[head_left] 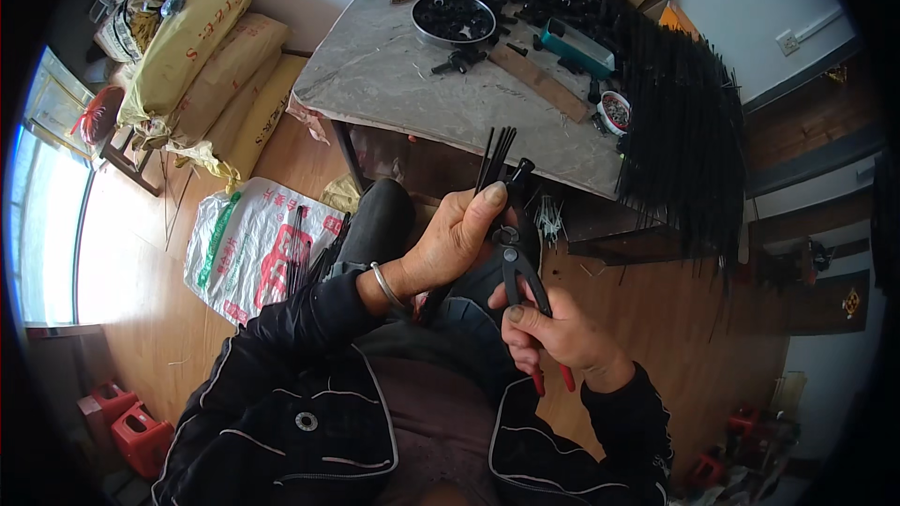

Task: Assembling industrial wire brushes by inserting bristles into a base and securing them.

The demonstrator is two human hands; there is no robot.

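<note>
Right hand (553, 328) at lower centre clenched on red-handled pliers (518, 274); left hand (459, 234) grasping bundle of black rods (494, 155) mid-frame. Step: crimping bundle end. Next needs jaws aligned on rods. Table (394, 75) above.

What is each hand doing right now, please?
Left hand: closed around a bundle of thin black rods.
Right hand: closed on red-handled pliers.

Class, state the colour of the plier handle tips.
Red, on the pliers in the right hand; head view.
</note>
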